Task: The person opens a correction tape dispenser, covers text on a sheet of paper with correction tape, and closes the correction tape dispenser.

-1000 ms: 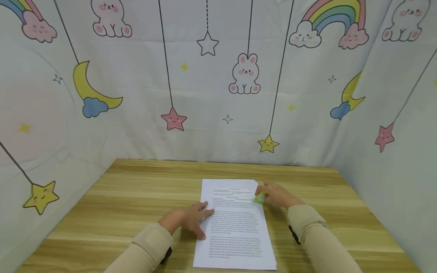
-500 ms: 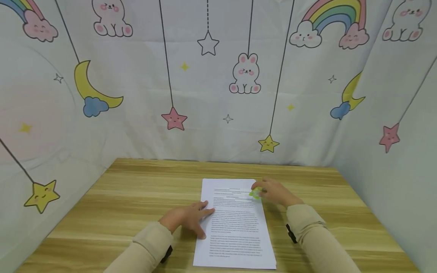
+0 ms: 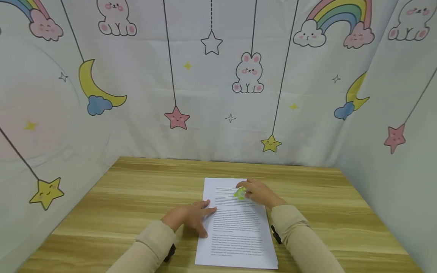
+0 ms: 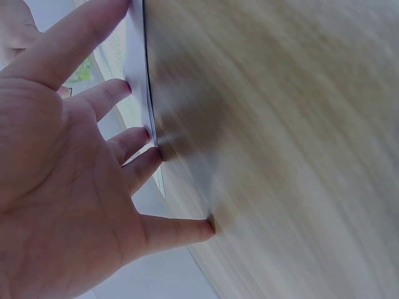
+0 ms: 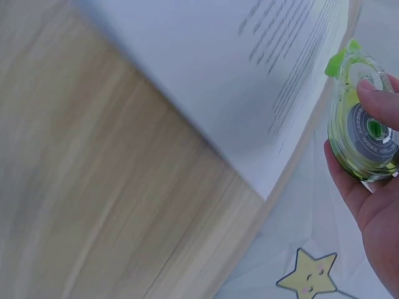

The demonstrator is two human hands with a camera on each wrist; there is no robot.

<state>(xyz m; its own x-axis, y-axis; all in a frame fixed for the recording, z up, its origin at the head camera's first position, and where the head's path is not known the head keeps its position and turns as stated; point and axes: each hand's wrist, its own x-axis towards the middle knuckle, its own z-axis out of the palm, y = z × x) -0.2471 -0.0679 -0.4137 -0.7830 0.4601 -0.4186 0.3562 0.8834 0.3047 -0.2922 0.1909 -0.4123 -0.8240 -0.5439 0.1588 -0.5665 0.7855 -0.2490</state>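
Note:
A stack of printed sheets [image 3: 235, 235] lies on the table in the head view. Spread fingers of my left hand [image 3: 195, 218] rest at its left edge; in the left wrist view, the little finger of the left hand [image 4: 68, 180] touches the bare wood. Over the upper lines of text, my right hand [image 3: 262, 193] holds a green, see-through correction tape [image 3: 240, 194]. From the right wrist, the thumb of the right hand [image 5: 386, 230] lies on the side of the correction tape [image 5: 358, 134], whose green tip points toward the text. Whether that tip touches the paper cannot be seen.
The wood-grain table [image 3: 136, 197] extends on both sides of the sheets. Behind it hangs a white curtain [image 3: 205, 140] printed with rabbits, stars and rainbows, which also encloses the left and right sides.
My right hand has moved left with the correction tape, from the sheets' right edge to over the upper text. The left hand has stayed at the left edge. The head view has shifted slightly.

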